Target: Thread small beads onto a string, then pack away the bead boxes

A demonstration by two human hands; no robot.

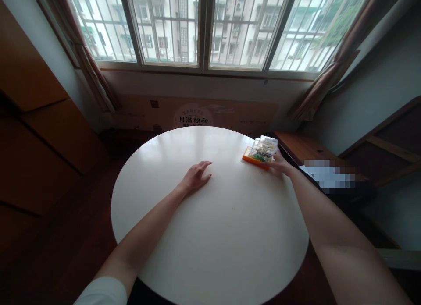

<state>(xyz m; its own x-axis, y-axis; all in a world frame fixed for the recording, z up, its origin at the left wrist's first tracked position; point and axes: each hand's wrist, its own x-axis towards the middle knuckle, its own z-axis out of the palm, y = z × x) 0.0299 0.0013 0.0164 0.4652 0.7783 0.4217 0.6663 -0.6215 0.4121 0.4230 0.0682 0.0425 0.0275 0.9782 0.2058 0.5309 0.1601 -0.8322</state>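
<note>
My right hand (280,164) grips the right side of a small compartment box (260,151) near the far right edge of the round white table (217,235). The box has an orange base and clear plastic parts stacked in steps, with small green, dark and pale items showing inside. What exactly those items are is too small to tell. Over the middle of the table lies my left hand (196,175), its thumb and fingers apart with nothing between them. It is well to the left of the box and does not touch it.
A barred window (204,29) spans the far wall, with a long printed carton (230,112) below it. To the right stands a brown wooden bench (302,145) beside the table edge. Wooden cabinets (36,134) stand on the left.
</note>
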